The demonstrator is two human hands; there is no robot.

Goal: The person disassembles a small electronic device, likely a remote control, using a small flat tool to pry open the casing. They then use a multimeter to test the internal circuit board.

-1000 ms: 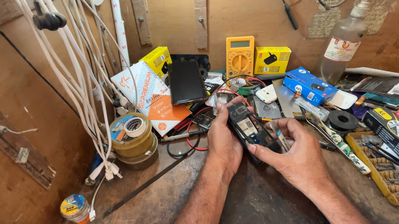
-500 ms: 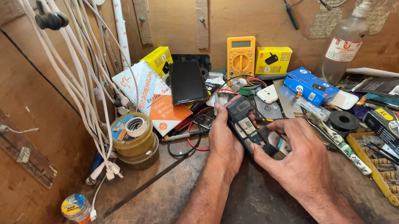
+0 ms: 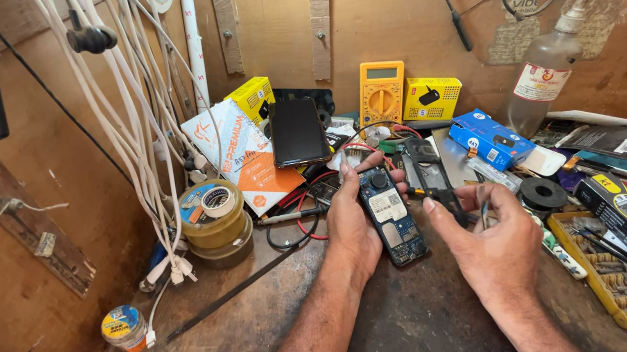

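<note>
From where I watch, far left there is a small round tin (image 3: pixel 122 324) on the desk (image 3: pixel 270 331), and white cables (image 3: pixel 147 143) hang down the wooden wall. Next come stacked rolls of tape (image 3: pixel 214 220). Then my left hand (image 3: pixel 355 223) holds an open phone (image 3: pixel 391 216), its back cover off so the blue board shows. The fingers wrap round its left edge and the thumb sits near the top. I think the phone is light and stiff, but the bare board looks easy to hurt, so I would hold it by its side edges and keep off the little parts in the middle. Just right of it my right hand (image 3: pixel 496 235) is partly closed on a thin metal tool (image 3: pixel 484 208), maybe tweezers; I cannot tell for sure. Behind stand a black phone (image 3: pixel 298 131) leaning up, a yellow meter (image 3: pixel 381 91) and a clear bottle (image 3: pixel 545 75). Far right lie boxes and a tray of small parts (image 3: pixel 624 287). The desk is dark, worn and very crowded, so there is little room.
</note>
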